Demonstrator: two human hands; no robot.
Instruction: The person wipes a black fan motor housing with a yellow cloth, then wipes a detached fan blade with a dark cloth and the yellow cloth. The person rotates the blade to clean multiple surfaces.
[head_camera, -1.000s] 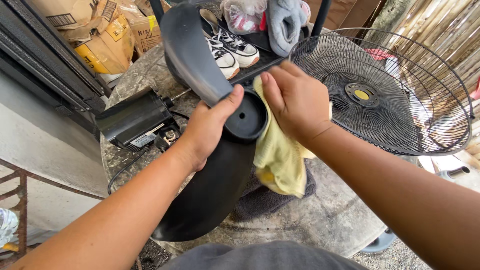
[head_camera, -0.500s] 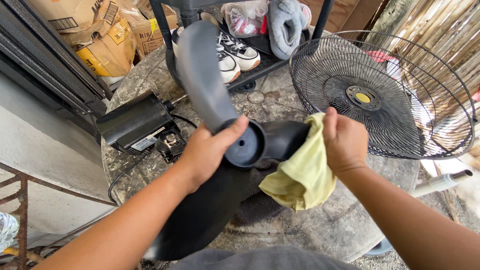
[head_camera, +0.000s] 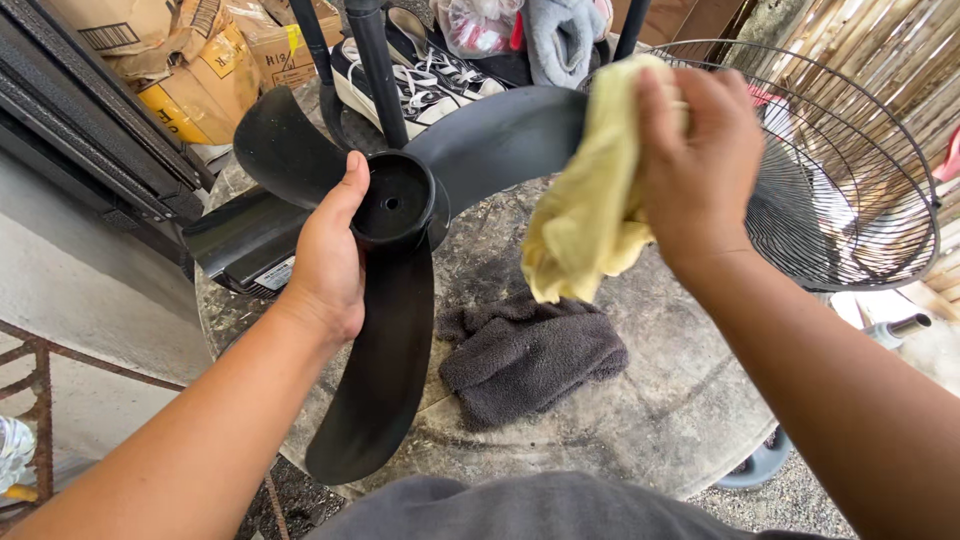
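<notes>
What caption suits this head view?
Left hand grips a black fan blade while right hand presses a yellow cloth on it.

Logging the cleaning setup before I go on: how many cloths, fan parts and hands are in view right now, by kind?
Cloths: 2, the yellow cloth and the dark grey towel.
Fan parts: 2, the black fan blade and the wire fan guard.
Hands: 2, the left hand at the blade's hub and the right hand gripping the yellow cloth.
Total: 6.

Matt plastic fan blade (head_camera: 385, 390), yellow cloth (head_camera: 585, 215)
</notes>
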